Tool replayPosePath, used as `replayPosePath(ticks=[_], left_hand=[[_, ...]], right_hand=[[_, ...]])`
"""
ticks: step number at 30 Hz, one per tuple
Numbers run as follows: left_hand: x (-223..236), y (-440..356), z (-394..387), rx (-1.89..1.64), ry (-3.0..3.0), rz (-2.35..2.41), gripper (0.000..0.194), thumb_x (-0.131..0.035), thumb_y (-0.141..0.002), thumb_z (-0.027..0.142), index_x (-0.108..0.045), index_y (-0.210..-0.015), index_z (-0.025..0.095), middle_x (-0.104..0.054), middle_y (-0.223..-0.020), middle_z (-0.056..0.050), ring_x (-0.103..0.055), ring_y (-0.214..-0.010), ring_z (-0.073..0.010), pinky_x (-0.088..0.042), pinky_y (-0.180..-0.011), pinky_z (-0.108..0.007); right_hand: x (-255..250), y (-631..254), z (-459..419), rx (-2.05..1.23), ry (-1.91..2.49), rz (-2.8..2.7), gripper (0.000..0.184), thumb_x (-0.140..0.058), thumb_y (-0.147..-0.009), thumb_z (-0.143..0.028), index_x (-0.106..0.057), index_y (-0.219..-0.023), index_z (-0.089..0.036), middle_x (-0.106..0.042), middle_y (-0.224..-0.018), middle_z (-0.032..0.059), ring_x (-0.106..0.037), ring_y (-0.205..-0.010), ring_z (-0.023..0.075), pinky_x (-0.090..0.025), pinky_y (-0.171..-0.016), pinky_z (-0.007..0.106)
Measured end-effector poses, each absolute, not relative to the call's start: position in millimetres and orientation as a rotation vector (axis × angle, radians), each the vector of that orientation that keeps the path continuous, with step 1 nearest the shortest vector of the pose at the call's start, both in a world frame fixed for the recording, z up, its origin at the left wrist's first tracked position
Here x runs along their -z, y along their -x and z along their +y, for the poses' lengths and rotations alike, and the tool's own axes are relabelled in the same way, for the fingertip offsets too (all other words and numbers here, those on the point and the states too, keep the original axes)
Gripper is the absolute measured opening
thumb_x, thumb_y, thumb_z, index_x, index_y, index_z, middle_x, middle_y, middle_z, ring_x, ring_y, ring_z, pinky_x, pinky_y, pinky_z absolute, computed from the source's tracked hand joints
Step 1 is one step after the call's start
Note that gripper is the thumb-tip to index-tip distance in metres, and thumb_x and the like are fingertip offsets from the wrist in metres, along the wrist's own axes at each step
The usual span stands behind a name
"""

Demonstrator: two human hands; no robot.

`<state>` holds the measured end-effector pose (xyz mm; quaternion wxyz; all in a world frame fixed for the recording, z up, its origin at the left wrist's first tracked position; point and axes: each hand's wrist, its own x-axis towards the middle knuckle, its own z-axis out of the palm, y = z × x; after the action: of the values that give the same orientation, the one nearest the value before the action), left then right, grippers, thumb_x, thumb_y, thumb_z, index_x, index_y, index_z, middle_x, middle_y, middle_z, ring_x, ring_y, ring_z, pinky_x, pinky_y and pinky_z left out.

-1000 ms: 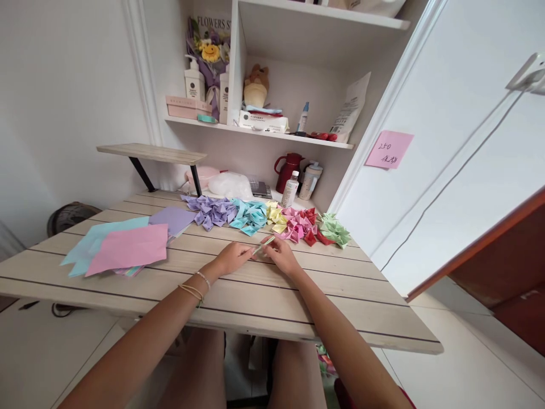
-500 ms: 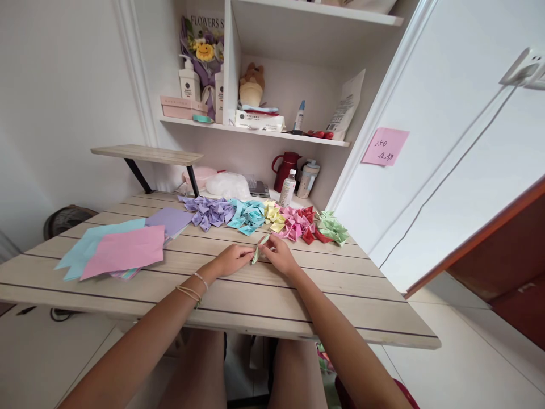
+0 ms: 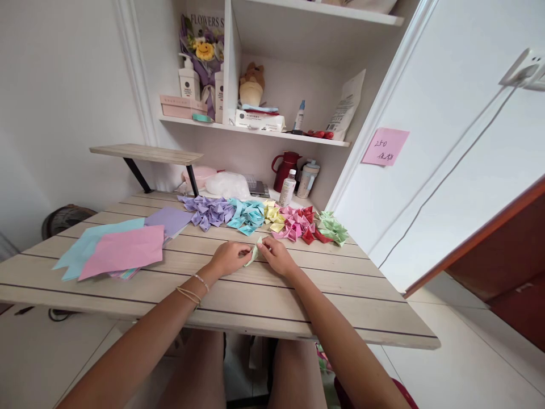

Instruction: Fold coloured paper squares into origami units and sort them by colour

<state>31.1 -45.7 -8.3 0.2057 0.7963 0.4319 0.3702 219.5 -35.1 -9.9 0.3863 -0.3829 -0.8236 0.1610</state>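
Note:
A small pale green folded paper piece (image 3: 254, 253) is pinched between both my hands, just above the wooden table (image 3: 255, 295). My left hand (image 3: 229, 258) grips its left side with closed fingers. My right hand (image 3: 276, 255) holds its right side, fingertips pressed on the fold. Behind them lies a row of folded paper pieces: purple (image 3: 208, 209), blue (image 3: 249, 216), yellow (image 3: 273, 215), pink and red (image 3: 298, 225), and green (image 3: 332, 228). Most of the green piece is hidden by my fingers.
Flat sheets of pink (image 3: 123, 251), light blue (image 3: 87, 244) and purple paper (image 3: 169, 219) lie at the table's left. A small raised shelf (image 3: 147, 153), a red jug (image 3: 288, 169), bottles and a wall shelf stand behind. A pink note (image 3: 385, 146) sticks on the right wall.
The green strip, first held long between my hands, has been turned and folded into a shorter piece. My hands have closed in together on it.

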Motion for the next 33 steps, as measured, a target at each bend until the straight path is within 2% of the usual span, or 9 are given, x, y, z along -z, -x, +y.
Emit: replayPosePath(ticks=[4, 6, 11, 13, 17, 22, 27, 31, 33], left_hand=[[8, -32, -45, -1.083, -2.281, 1.211, 0.016, -0.056, -0.074, 0.028, -0.07, -0.078, 0.022, -0.068, -0.074, -0.004, -0.057, -0.064, -0.0154, -0.038, -0.06, -0.023], [9, -33, -45, -1.055, -2.329, 1.218, 0.014, -0.055, -0.074, 0.026, -0.069, -0.074, 0.021, -0.067, -0.07, -0.004, -0.056, -0.062, -0.0147, -0.037, -0.059, -0.023], [13, -35, -41, -1.056, -2.279, 1.205, 0.012, -0.054, -0.072, 0.021, -0.066, -0.072, 0.019, -0.062, -0.063, -0.002, -0.051, -0.056, -0.0125, -0.035, -0.056, -0.021], [14, -35, -39, -1.089, -2.235, 1.23, 0.012, -0.054, -0.073, 0.022, -0.065, -0.075, 0.017, -0.06, -0.061, -0.001, -0.05, -0.055, -0.0118, -0.035, -0.055, -0.021], [15, -36, -38, -1.15, -2.2, 1.304, 0.012, -0.053, -0.075, 0.023, -0.064, -0.077, 0.017, -0.058, -0.058, 0.0, -0.05, -0.054, -0.0115, -0.035, -0.054, -0.021], [14, -43, -38, -1.099, -2.24, 1.474, 0.011, -0.051, -0.075, 0.019, -0.061, -0.08, 0.017, -0.06, -0.062, -0.001, -0.052, -0.055, -0.0127, -0.034, -0.054, -0.021], [14, -43, -37, -1.071, -2.256, 1.627, 0.016, -0.047, -0.079, 0.019, -0.062, -0.083, 0.016, -0.064, -0.069, -0.006, -0.056, -0.061, -0.016, -0.034, -0.056, -0.024], [15, -41, -35, -1.087, -2.296, 1.52, 0.018, -0.046, -0.079, 0.018, -0.063, -0.073, 0.015, -0.064, -0.068, -0.007, -0.056, -0.061, -0.016, -0.036, -0.057, -0.024], [16, -41, -34, -1.13, -2.251, 1.396, 0.018, -0.048, -0.079, 0.021, -0.064, -0.074, 0.015, -0.065, -0.066, -0.006, -0.057, -0.06, -0.0155, -0.038, -0.057, -0.023]], right_hand=[[12, -216, -36, -0.362, 1.072, -2.092, 0.035, -0.044, -0.085, -0.045, -0.042, -0.062, -0.02, -0.046, -0.063, -0.0006, -0.043, -0.06, 0.0138, -0.033, -0.057, 0.026], [14, -213, -36, -0.349, 1.145, -2.059, 0.035, -0.051, -0.08, -0.049, -0.043, -0.062, -0.02, -0.047, -0.062, -0.0009, -0.043, -0.059, 0.0135, -0.032, -0.055, 0.025], [19, -207, -37, -0.345, 1.173, -2.003, 0.026, -0.057, -0.075, -0.042, -0.049, -0.068, -0.019, -0.05, -0.064, -0.0006, -0.046, -0.058, 0.0137, -0.035, -0.054, 0.025], [19, -207, -37, -0.42, 1.13, -1.984, 0.021, -0.057, -0.075, -0.038, -0.055, -0.081, -0.018, -0.054, -0.068, 0.0002, -0.05, -0.059, 0.0141, -0.038, -0.055, 0.025], [19, -207, -38, -0.484, 1.13, -1.918, 0.032, -0.054, -0.077, -0.029, -0.056, -0.107, -0.017, -0.063, -0.077, 0.0031, -0.056, -0.063, 0.0148, -0.043, -0.06, 0.025], [14, -194, -46, -0.271, 1.276, -2.04, 0.03, -0.047, -0.081, -0.023, -0.06, -0.108, -0.02, -0.066, -0.074, 0.0032, -0.058, -0.063, 0.016, -0.04, -0.059, 0.024], [11, -179, -56, -0.037, 1.405, -2.2, 0.047, -0.044, -0.083, -0.023, -0.044, -0.13, -0.023, -0.067, -0.087, 0.0063, -0.06, -0.073, 0.0184, -0.038, -0.062, 0.023], [12, -179, -56, 0.002, 1.428, -2.155, 0.043, -0.043, -0.085, -0.026, -0.048, -0.128, -0.024, -0.067, -0.086, 0.0067, -0.06, -0.072, 0.0182, -0.038, -0.061, 0.023], [14, -186, -51, -0.023, 1.386, -2.092, 0.04, -0.043, -0.086, -0.025, -0.053, -0.124, -0.024, -0.068, -0.084, 0.0066, -0.06, -0.071, 0.0175, -0.039, -0.062, 0.023]])
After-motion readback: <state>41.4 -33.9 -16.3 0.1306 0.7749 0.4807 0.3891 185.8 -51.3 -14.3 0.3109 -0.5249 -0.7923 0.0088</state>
